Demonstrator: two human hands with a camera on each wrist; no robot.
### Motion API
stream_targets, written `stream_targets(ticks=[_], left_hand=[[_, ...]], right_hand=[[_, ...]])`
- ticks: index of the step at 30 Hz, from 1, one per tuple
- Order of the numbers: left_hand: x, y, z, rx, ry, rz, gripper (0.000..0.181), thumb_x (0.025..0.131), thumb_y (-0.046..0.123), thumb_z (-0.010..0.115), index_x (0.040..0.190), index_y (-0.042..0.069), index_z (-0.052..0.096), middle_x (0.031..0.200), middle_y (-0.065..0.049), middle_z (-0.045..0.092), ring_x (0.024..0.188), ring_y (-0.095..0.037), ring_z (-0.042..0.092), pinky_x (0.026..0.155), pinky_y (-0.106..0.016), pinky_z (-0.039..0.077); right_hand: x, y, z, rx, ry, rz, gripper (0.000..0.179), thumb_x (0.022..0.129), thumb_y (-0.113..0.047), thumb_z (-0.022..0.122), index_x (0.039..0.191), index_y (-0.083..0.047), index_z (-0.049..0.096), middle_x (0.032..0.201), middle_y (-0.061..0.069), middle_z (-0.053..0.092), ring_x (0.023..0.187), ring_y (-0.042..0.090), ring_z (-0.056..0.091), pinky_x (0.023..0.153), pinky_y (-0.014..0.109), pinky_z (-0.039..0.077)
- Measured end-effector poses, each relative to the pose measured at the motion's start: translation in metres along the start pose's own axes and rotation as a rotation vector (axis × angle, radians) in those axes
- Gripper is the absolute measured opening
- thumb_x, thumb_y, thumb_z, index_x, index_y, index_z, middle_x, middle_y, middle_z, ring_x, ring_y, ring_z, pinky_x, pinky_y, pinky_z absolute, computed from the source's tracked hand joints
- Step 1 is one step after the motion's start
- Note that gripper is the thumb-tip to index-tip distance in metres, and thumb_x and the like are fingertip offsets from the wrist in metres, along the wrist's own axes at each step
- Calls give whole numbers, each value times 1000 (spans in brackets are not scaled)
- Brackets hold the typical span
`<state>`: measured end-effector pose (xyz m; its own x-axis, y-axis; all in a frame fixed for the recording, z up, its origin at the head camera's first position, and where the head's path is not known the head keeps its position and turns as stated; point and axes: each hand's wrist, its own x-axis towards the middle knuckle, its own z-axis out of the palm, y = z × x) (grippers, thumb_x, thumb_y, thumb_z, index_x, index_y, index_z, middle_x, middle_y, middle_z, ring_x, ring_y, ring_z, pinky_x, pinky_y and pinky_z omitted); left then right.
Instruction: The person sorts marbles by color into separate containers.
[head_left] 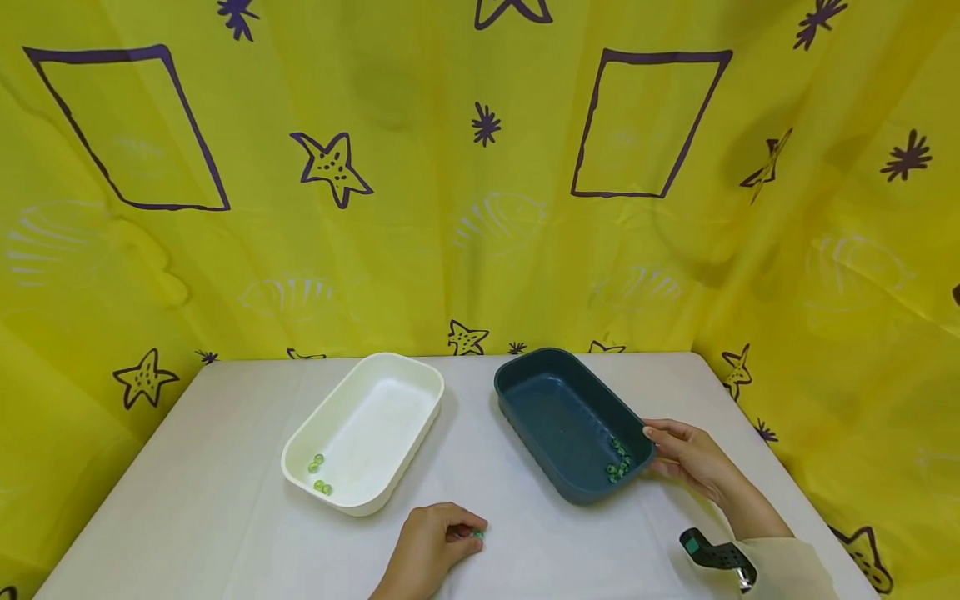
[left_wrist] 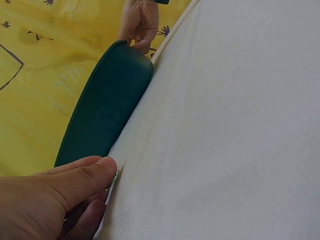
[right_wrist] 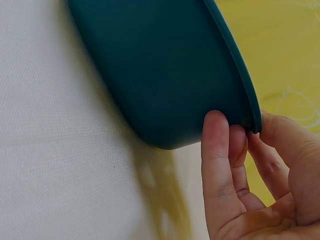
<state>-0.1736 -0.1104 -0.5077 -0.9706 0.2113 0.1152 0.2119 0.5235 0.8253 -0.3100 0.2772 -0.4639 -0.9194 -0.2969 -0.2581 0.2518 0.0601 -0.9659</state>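
Observation:
My left hand (head_left: 433, 537) pinches a small green bead (head_left: 477, 534) between thumb and fingertips, low over the table in front of the two trays. The fingers hide most of this bead; a green glint shows at the fingertips in the left wrist view. My right hand (head_left: 693, 458) grips the near right corner of a dark teal tray (head_left: 553, 425), thumb at the rim and fingers against the outer wall (right_wrist: 165, 75). Inside that tray, several dark green beads (head_left: 618, 462) lie in the near right corner.
A white tray (head_left: 390, 404) stands to the left, with several light green beads (head_left: 318, 475) in its near end. White cloth covers the table (head_left: 210, 492). A yellow patterned curtain (head_left: 420, 208) hangs behind and beside it. A black device (head_left: 716, 554) sits at the right wrist.

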Motion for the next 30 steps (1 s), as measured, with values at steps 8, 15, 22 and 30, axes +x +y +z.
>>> stream_targets(ticks=[8,15,22,30], left_hand=[[0,2,-1,14,0,7,16,78,14,80,94,17,78,88,14,70,75,4,59,68,-13,54],[1,2,-2,24,3,18,15,79,15,80,94,16,78,89,13,70,76,4,60,68,-13,54],[1,1,-2,7,4,12,15,79,14,80,94,15,78,88,13,70,75,4,60,68,-13,54],[0,1,-1,3,6,5,16,78,12,80,94,15,78,88,13,70,74,4,59,67,-13,54]], right_hand=[[0,-1,-1,-5,-6,-6,21,102,-19,56,100,-32,72,98,-8,68,84,8,67,74,23,61],[0,-2,-1,2,-6,-9,20,101,-20,57,100,-33,72,98,-9,68,85,8,67,75,24,61],[1,0,-1,6,-10,-8,21,102,-20,57,99,-33,72,98,-10,69,86,8,68,75,23,61],[0,-1,-1,0,-16,-1,20,101,-20,57,100,-34,72,99,-10,69,86,8,68,76,24,61]])
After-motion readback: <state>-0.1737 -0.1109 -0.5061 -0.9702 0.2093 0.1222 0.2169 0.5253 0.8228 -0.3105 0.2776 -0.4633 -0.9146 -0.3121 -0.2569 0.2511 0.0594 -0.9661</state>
